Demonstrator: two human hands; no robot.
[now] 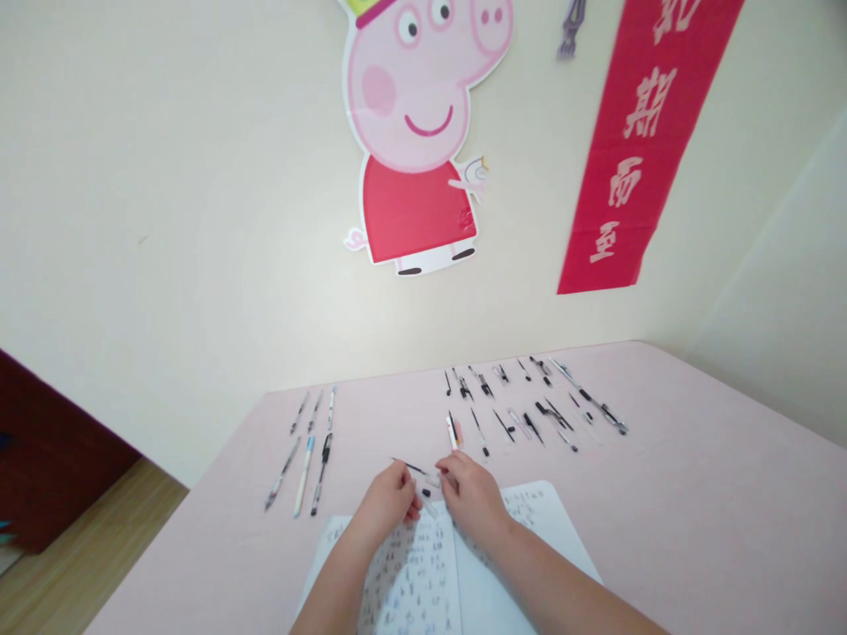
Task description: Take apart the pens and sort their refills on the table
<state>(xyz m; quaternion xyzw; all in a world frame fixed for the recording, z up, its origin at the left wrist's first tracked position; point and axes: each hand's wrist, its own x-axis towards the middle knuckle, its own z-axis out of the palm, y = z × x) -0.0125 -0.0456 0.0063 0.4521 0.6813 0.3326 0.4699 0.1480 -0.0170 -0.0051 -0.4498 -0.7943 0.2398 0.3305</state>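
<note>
red banner (641,145) reads 期而至 below a cut-off character, handwriting in the notebook (414,578) too small to read. left hand (389,496) and right hand (471,494) both curled, can't tell if either grips anything. dark refill (411,466) by left fingertips, black cap (426,493) and clear pen part (430,507) between hands

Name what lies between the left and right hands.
In the head view, a small black piece, clear pen parts and one end of a dark rod lie there.
</note>
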